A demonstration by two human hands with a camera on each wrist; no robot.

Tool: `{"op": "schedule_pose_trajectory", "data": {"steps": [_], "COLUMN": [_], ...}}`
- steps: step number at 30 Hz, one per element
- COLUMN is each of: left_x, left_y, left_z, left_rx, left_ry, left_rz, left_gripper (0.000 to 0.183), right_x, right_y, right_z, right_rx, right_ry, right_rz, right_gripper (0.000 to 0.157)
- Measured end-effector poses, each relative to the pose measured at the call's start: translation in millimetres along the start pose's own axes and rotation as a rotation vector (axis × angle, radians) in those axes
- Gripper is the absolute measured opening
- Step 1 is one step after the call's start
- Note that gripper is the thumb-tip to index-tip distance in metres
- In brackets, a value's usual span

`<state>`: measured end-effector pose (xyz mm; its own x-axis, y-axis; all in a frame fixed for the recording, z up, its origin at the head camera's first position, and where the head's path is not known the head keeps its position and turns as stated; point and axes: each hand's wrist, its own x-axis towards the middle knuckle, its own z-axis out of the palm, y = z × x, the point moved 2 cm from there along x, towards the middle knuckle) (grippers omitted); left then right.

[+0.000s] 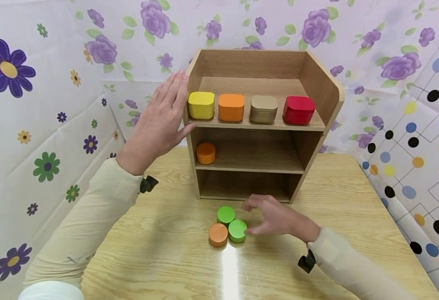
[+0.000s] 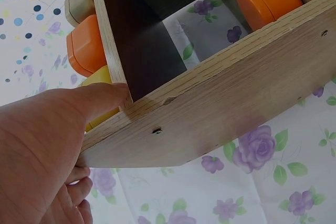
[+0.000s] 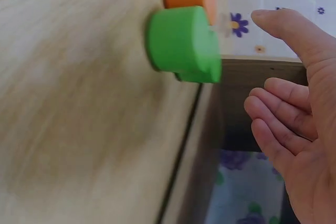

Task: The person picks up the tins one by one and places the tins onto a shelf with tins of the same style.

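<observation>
My left hand (image 1: 163,108) lies with straight fingers along the left side of a small wooden shelf unit (image 1: 249,171). In the left wrist view its thumb (image 2: 107,98) rests on the unit's front edge, beside a yellow rounded box (image 1: 201,106). My right hand (image 1: 273,214) holds nothing; its thumb and fingers are spread, just right of two round green containers, the nearer one (image 1: 237,231) and the farther one (image 1: 226,215). A round orange container (image 1: 218,234) stands against them on the table. The right wrist view shows a gap between the palm and the green containers (image 3: 178,40).
On the upper shelf, right of the yellow box, stand orange (image 1: 231,108), tan (image 1: 263,109) and red (image 1: 299,110) boxes. A round orange container (image 1: 206,153) sits at the middle shelf's left end. Patterned cloth (image 1: 403,137) surrounds the wooden table (image 1: 159,258) at the back and sides.
</observation>
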<state>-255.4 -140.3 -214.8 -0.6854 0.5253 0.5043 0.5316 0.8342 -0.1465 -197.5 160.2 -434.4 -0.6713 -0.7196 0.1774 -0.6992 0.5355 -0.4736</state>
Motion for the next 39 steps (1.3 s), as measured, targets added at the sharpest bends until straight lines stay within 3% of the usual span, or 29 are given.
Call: {"op": "schedule_pose_trajectory", "data": {"steps": [15, 39], "left_x": [-1.3, -0.5], "left_y": [-0.5, -0.2], "left_z": [0.7, 0.8], "left_rx": [0.001, -0.003], "left_ry": [0.024, 0.027], "left_rz": [0.014, 0.015], "left_gripper": [0.105, 0.106], "right_x": [-1, -1], "right_y": [12, 15], "right_z": [44.8, 58.0], "right_rx": [0.04, 0.051], "right_ry": [-0.027, -0.005], "right_rz": [0.019, 0.075], "right_gripper": [0.056, 0.057]}}
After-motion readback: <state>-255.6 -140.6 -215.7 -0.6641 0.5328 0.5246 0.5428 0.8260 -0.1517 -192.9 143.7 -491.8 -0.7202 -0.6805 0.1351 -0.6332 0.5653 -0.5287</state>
